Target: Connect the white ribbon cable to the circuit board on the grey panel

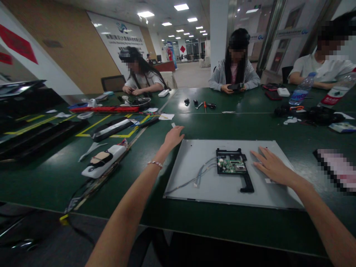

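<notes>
A grey metal panel (200,178) lies flat on the green table in front of me. On it sits a black frame with a green circuit board (233,165), and thin cables (204,172) trail off to its left. My right hand (271,167) rests palm down on the panel, just right of the board, fingers spread. My left hand (174,136) reaches past the panel's far left corner, fingers apart, above the table and holding nothing. A small white scrap (173,125) lies just beyond it.
Small tools and a screwdriver (205,106) lie mid-table. Black and white device parts (103,161) and long black strips (39,135) fill the left side. Water bottles (302,89) stand at the right. Three other people sit along the far edge. The near table edge (194,233) is close.
</notes>
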A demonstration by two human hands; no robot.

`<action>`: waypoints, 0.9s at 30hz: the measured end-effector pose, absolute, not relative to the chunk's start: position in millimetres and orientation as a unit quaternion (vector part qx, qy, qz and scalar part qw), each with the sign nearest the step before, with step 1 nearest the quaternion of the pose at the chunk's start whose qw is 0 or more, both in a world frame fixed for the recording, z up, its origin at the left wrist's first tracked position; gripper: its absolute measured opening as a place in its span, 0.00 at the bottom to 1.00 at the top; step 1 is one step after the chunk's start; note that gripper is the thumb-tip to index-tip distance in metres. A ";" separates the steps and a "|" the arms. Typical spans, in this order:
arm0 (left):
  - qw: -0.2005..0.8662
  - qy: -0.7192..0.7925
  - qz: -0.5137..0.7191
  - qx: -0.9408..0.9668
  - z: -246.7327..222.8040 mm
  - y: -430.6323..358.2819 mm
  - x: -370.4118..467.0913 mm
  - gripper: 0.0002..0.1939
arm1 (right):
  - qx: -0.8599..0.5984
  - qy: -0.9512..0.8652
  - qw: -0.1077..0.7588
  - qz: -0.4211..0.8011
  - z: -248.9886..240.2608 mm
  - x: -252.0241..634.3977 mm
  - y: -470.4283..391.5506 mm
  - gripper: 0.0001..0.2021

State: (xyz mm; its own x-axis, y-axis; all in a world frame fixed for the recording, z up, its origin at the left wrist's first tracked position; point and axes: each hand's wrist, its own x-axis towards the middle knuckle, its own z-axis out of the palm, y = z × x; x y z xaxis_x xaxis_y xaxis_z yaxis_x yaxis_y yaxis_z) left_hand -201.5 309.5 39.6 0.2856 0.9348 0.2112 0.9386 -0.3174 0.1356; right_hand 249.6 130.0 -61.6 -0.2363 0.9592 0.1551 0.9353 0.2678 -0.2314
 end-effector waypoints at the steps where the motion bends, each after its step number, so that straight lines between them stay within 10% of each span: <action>1: 0.022 -0.598 -0.110 -0.793 36.2 317.5 -204.2 0.23 | -0.603 -0.785 0.135 0.043 -62.1 249.3 130.0 0.32; 27: 0.099 -0.645 -0.039 -0.756 38.5 284.3 -153.9 0.18 | -0.607 -0.777 0.153 0.063 -61.1 251.1 133.3 0.34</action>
State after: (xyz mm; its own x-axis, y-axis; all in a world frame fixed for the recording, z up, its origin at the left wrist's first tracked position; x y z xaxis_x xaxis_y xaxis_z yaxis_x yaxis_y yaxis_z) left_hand -153.9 284.3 38.5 0.1641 0.9687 0.1863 0.9840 -0.1474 -0.1000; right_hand 251.1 133.3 -61.1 -0.2165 0.9630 0.1604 0.9242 0.2550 -0.2841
